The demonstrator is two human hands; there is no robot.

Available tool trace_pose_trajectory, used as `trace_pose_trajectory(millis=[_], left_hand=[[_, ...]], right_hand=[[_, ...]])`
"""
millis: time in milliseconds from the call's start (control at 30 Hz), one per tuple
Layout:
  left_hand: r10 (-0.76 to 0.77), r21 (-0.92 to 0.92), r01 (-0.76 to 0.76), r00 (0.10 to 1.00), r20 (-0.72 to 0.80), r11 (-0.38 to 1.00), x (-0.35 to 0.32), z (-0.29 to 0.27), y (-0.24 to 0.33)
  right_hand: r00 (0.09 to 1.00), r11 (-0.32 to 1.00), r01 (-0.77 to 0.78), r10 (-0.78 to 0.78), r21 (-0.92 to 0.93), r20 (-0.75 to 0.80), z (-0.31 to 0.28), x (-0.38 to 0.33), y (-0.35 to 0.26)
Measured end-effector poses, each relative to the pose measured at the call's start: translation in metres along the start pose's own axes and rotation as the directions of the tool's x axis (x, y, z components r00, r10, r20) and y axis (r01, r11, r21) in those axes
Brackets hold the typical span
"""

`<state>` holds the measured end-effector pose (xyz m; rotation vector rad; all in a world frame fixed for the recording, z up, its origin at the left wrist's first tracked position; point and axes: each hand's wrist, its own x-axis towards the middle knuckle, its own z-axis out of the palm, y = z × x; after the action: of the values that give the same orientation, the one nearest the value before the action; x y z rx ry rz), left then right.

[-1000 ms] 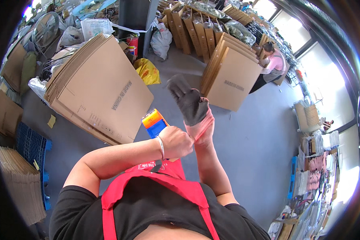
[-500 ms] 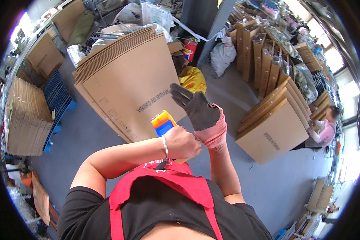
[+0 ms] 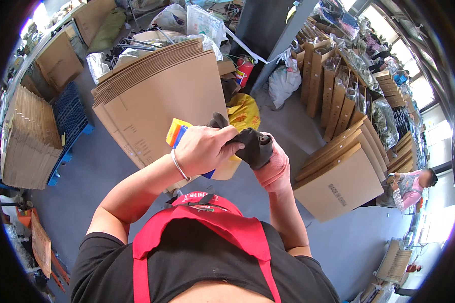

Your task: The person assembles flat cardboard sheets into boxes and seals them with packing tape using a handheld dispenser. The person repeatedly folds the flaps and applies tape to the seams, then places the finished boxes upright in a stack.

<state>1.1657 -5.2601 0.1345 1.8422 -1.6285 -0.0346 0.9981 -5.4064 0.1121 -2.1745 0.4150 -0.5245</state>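
Head view: the left hand [image 3: 202, 149] is bare, with a bangle at the wrist, and its fingers are closed on the dark fingertips of a glove [image 3: 253, 146] worn on the right hand [image 3: 265, 156]. The glove is dark over the fingers and palm, with a pink cuff [image 3: 275, 171] that covers the wrist. The right hand is curled loosely inside the glove and grips nothing that can be seen.

Just under the left hand a tape gun [image 3: 179, 134] in yellow, orange and blue sticks out. It seems tucked against the palm, though the hold itself is hidden behind the hand.

As for progress, the glove looks mostly on, since the cuff already sits past the wrist. The fingertips look slack where the left hand pinches them, so I judge the fit there is unfinished. Whether the pinch is pulling the glove on or off cannot be told from this one moment.

Around the person, flat cartons [image 3: 156, 96] lean in stacks on the grey floor [image 3: 333, 237], with more cartons at right and another person [image 3: 409, 184] seated beyond them.
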Motion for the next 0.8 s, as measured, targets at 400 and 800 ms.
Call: trace_pose_trajectory(millis=[400,800], left_hand=[[0.182,-0.074,-0.184,0.983,-0.025,0.980,-0.003,-0.013,-0.023],[0.172,-0.327,-0.163,0.985,0.000,0.931,-0.002,-0.035,-0.006]], right_hand=[[0.934,0.933,0.324,-0.341,-0.153,-0.103,0.018,0.005,-0.037],[0.989,0.941,0.055,-0.098,-0.335,-0.113,0.005,-0.017,-0.047]])
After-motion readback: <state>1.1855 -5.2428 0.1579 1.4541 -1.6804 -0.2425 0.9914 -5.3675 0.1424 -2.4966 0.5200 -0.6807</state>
